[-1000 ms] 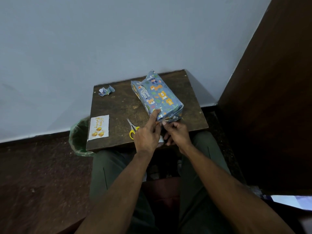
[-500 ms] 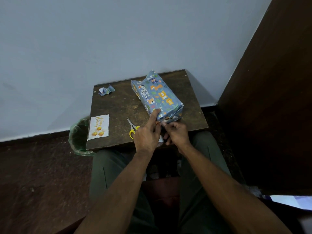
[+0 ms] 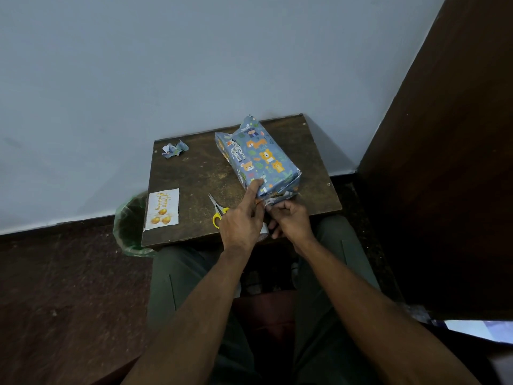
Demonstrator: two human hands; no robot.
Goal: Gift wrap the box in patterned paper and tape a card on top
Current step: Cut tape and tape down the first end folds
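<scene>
The left hand (image 3: 242, 222) is pressing a straight forefinger on the blue animal-patterned wrapped box (image 3: 256, 159); the right hand (image 3: 291, 219) is pinching its near-end paper flap (image 3: 277, 196)

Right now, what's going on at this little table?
A seated person is gift wrapping a box on a small wooden table; animal-patterned paper already covers it. The left hand presses a finger on the box's near top edge, while the right hand pinches the paper at the near end. The card lies untouched near the table's left edge, not yet taped on. Yellow-handled scissors and a crumpled paper scrap also lie there.
</scene>
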